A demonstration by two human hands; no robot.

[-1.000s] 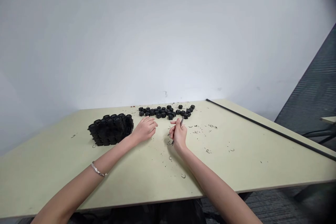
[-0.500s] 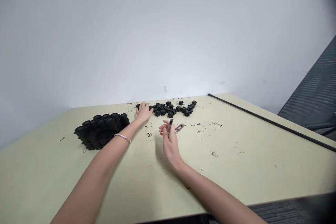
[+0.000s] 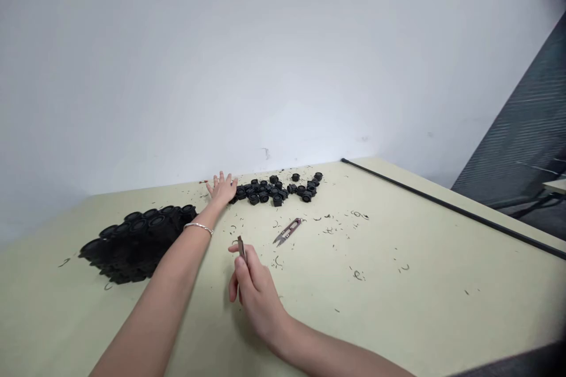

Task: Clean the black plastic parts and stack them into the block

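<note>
My left hand (image 3: pixel 222 188) lies flat with fingers spread at the left end of a loose heap of small black plastic parts (image 3: pixel 276 187) near the wall. A thin bracelet sits on that wrist. My right hand (image 3: pixel 254 288) is drawn back toward me, its fingers closed on a thin dark tool (image 3: pixel 241 247) that sticks up from the thumb. Small snips (image 3: pixel 287 231) lie on the table between the two hands, touched by neither.
A stacked block of black parts (image 3: pixel 137 235) stands at the left of the pale green table (image 3: pixel 398 294). Dark shavings are scattered over the middle. A long black rod (image 3: pixel 446 205) runs along the table's right side. White wall behind.
My left hand has reached from the table's middle to the loose heap by the wall. My right hand has pulled back toward me with the thin tool; the snips now lie on the table.
</note>
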